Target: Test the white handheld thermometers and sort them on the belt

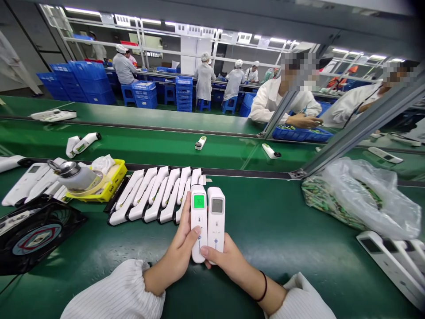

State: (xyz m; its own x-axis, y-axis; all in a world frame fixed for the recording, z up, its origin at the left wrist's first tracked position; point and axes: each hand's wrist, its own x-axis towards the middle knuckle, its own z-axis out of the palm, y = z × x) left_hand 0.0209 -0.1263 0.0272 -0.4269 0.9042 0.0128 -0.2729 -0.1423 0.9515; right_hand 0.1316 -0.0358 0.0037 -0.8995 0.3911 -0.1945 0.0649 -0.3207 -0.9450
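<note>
My left hand is closed around a white infrared thermometer whose screen glows green and seems to read 36.0. Right beside it, my right hand grips a second white infrared thermometer with a grey, unlit screen. Both stand nearly upright, side by side, screens toward me. My thumbs lie on their front faces; most of the other fingers are hidden behind. Just beyond my left hand, a row of white thermometers lies on the green table.
A yellow basket holds a metal-topped bottle. A black fan sits at left. At right are a plastic bag of green parts and more thermometers. Loose thermometers lie on the green belt; two co-workers sit across.
</note>
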